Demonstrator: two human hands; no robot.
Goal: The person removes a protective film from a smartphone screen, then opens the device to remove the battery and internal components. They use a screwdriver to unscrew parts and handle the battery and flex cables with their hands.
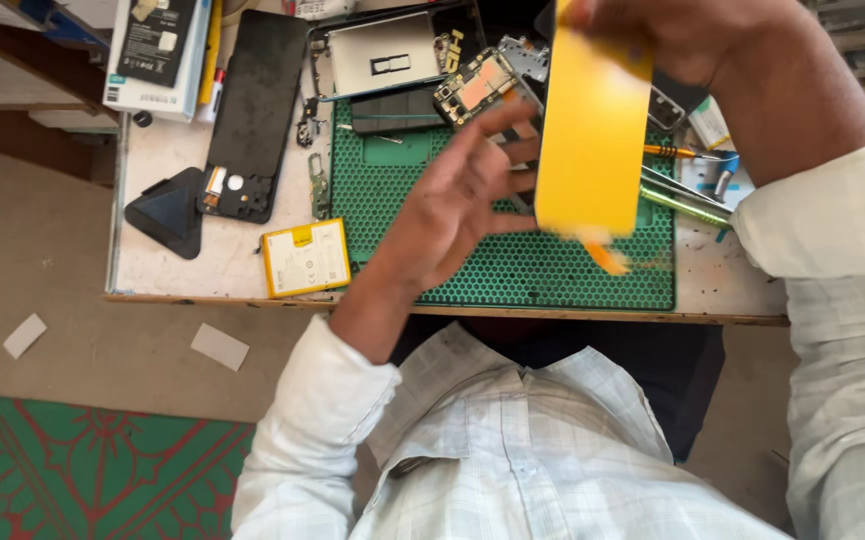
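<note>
A green work mat (pixel 512 270) covers the middle of the white table (pixel 167 265). To its left lie a yellow-edged phone battery (pixel 305 258), a black phone back cover (pixel 252 115) and a black triangular pick (pixel 167 210). Beyond the mat sit an opened phone frame (pixel 392 55) and a circuit board (pixel 477 85), with tweezers (pixel 687 195) at the right.

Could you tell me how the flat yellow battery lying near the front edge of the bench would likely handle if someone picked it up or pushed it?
The yellow battery looks like a thin flat slab, so it would probably slide, not roll or tip. It seems stiff, though likely damaged by bending. It lies close to the table edge beside the green mat, so a push toward the person could drop it.
</note>
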